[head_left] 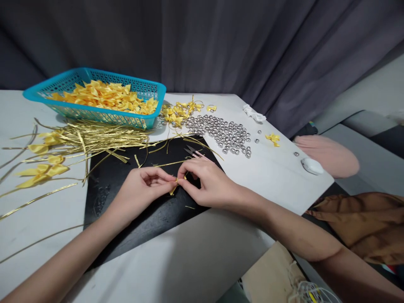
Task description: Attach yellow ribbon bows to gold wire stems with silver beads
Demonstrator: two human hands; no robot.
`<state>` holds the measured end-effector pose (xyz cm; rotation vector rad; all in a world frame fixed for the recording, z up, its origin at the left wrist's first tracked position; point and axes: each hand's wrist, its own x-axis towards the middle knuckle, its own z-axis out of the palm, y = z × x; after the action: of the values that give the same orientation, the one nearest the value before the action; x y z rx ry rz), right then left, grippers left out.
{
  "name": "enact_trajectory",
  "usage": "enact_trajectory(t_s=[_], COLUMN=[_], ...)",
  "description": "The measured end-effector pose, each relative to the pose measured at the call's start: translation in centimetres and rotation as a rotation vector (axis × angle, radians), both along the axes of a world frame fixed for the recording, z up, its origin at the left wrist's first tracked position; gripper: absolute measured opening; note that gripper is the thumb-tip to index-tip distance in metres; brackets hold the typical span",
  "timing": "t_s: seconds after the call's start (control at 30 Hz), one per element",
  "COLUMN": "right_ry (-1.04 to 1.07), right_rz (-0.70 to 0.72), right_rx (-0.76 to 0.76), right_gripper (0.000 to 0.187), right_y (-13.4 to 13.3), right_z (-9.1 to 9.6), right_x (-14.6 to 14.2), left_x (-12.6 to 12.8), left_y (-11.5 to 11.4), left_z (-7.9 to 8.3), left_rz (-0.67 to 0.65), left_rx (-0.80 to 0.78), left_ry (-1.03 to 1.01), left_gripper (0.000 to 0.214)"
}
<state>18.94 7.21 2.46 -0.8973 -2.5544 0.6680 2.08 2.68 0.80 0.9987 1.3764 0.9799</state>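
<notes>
Watching remotely, I see the left hand point(144, 184) and right hand point(208, 182) each pinched closed on a small yellow ribbon piece point(172, 192) over the black mat point(132, 219). I judge it light, soft, somewhat slippery, best pinched near its middle.

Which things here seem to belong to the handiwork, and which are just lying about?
Likely part of the work:
small yellow piece, pinched by left hand and right hand
yellow ribbon pieces in the blue basket
gold strips
silver beads
scissors
black mat

Probably just lying about:
crumpled white tissue
rounded white object
brown cloth
</notes>
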Motion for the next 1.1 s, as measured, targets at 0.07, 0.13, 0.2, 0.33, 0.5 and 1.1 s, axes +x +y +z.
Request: enact_trajectory(t_s=[0.07,0.13,0.2,0.33,0.5,1.1], right_ry=[0.027,0.060,0.091,0.118,0.118,0.121], right_rz=[0.008,0.014,0.005,-0.024,0.006,0.016], right_rx=[-0.081,-0.175,-0.250,-0.337,-0.396,-0.368], right_gripper=[0.006,0.007,0.007,0.007,0.008,0.017], right_y=[0.1,0.3,0.5,0.6,0.7,0.7], right_z=[0.1,0.2,0.2,0.3,0.4,0.5], right_x=[0.1,0.1,0.2,0.2,0.2,0.5], left_x=[-0.1,-0.3,-0.4,-0.6,-0.6,-0.6], left_y=[0.0,0.1,0.2,0.2,0.2,0.2], left_z=[-0.1,-0.2,-0.3,-0.2,-0.1,0.1], left_rz=[0.002,0.008,0.014,-0.008,-0.048,-0.070], left_rx=[-0.013,-0.021,-0.025,-0.040,-0.051,-0.049], left_ry=[-0.033,-0.051,-0.058,-0.067,-0.058,-0.081], left_gripper=[0.011,0.012,0.014,0.013,0.011,0.008])
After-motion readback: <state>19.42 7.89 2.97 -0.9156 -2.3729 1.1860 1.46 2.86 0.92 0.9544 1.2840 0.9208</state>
